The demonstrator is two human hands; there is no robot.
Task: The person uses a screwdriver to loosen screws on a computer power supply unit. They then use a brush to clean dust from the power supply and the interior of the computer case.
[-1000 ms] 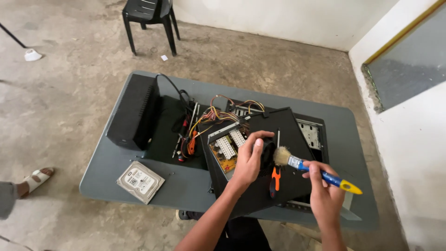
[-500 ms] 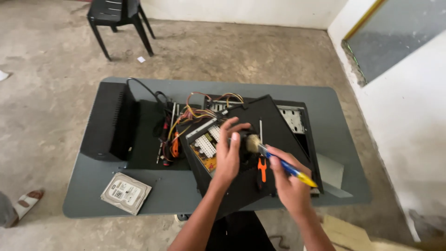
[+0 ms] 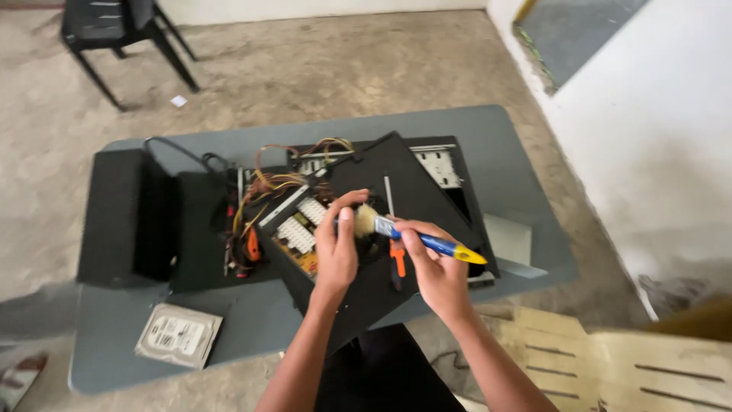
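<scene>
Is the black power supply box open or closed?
Open: the power supply box shows its bare circuit parts inside, under the left hand and brush.

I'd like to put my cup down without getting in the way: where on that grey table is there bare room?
Bare table shows along the far right edge, beyond the open computer case. Another bare strip lies at the near left, between the hard drive and the tilted black unit. The middle is crowded: wires, left hand, and right hand with the brush.

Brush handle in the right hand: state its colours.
The brush handle is blue with a yellow end, shown in the head view.
</scene>
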